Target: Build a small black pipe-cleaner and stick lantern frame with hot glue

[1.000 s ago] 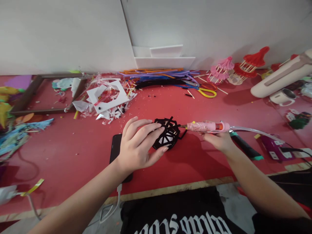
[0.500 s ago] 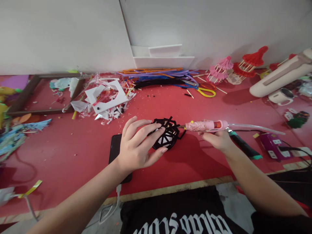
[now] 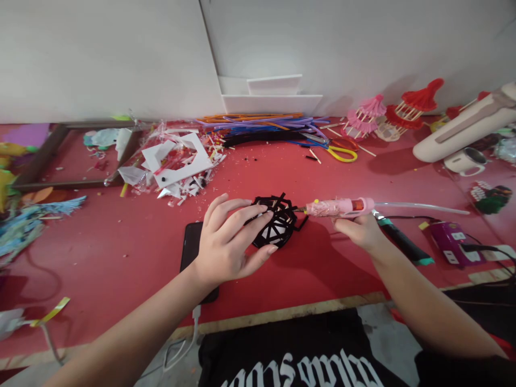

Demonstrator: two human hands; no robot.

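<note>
A domed black lattice piece (image 3: 277, 232), built from thin strips with white showing through the gaps, sits on the red table. Over its left side lies my left hand (image 3: 231, 234), fingertips and thumb steadying it. My right hand (image 3: 360, 231) is wrapped around a pink hot glue gun (image 3: 330, 207), which points left. The gun's nozzle is at the lattice's right edge, beside a few strips that jut out. From the back of the gun sticks a long clear glue stick (image 3: 423, 206). The fingers under the gun are mostly hidden.
A black phone (image 3: 191, 242) lies under my left wrist. Right of the gun are a utility knife (image 3: 405, 239) and a purple power box (image 3: 453, 242) with cords. Behind are scissors (image 3: 342, 153), pipe cleaners (image 3: 262, 126), scraps around a white cutout (image 3: 197, 153), and a mug (image 3: 465, 161).
The glue gun and its glue stick have shifted very slightly left. My left hand and the lattice piece stay where they were.
</note>
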